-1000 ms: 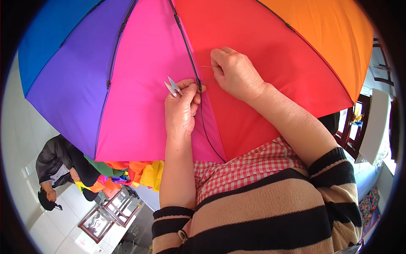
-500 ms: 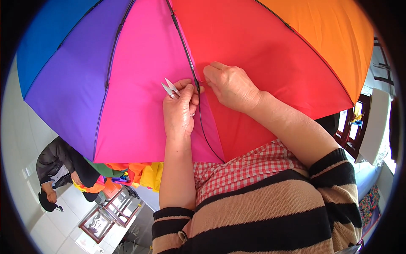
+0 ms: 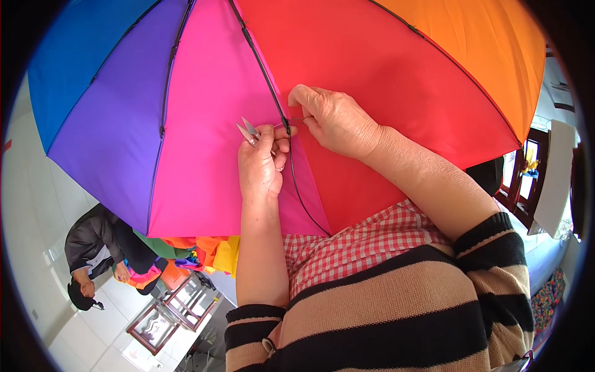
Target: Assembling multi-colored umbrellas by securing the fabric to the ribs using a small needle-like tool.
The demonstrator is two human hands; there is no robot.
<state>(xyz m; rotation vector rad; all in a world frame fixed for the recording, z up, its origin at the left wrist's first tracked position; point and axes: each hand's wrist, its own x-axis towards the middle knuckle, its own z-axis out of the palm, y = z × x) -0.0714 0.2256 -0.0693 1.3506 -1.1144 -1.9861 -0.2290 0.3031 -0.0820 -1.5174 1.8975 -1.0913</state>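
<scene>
An open umbrella [image 3: 211, 180] with pink, red, orange, purple and blue panels spreads in front of me, its inner side and dark ribs showing. My left hand [image 3: 260, 164] is closed around small thread snips [image 3: 250, 131], blades pointing up and away. Its fingertips also touch the joint of the dark rib [image 3: 263, 65] between the pink and red panels. Just right of that joint, my right hand [image 3: 338, 121] is closed in a pinch. A thin strand, seemingly thread [image 3: 297, 119], runs from the joint to its fingers; a needle cannot be made out.
A red-and-white checked apron [image 3: 365, 239] covers my lap, touching the umbrella's near edge. At left, another person [image 3: 102, 248] bends over colourful cloth. Folded coloured fabric [image 3: 186, 248] lies beyond my left forearm, near a wooden-framed stool [image 3: 155, 322]. Dark wooden furniture [image 3: 527, 180] stands at right.
My right hand has moved slightly up and left, its pinch still beside the rib joint. My left hand stays nearly in place. The view has shifted a little, and the other person's hands have moved.
</scene>
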